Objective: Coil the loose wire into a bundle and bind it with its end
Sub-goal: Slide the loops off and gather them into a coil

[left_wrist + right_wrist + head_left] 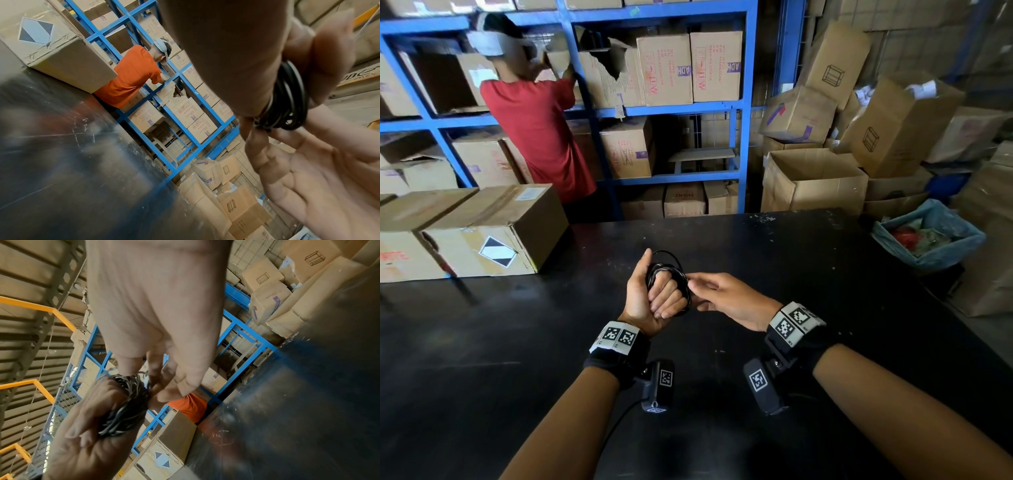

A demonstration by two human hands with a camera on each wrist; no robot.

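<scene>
The coiling looks all but done: the black wire sits as a tight bundle of many turns looped round the curled fingers of the left hand, thumb up, held just above the dark table. From the right wrist view those turns lie packed side by side over the left knuckles, with the fingers closed inside the loop. The right hand comes in from the other side, thumb and forefinger drawn together at the edge of the bundle, seemingly pinching a strand there; whether that strand is the free end is too blurred to say. No loose length trails on the table. What is left, by my reckoning, is the binding: no cross-wrap round the waist of the coil shows yet, so the end must go round the turns and be tucked. Beyond the table, cardboard boxes, blue shelving and a person in a red shirt.
</scene>
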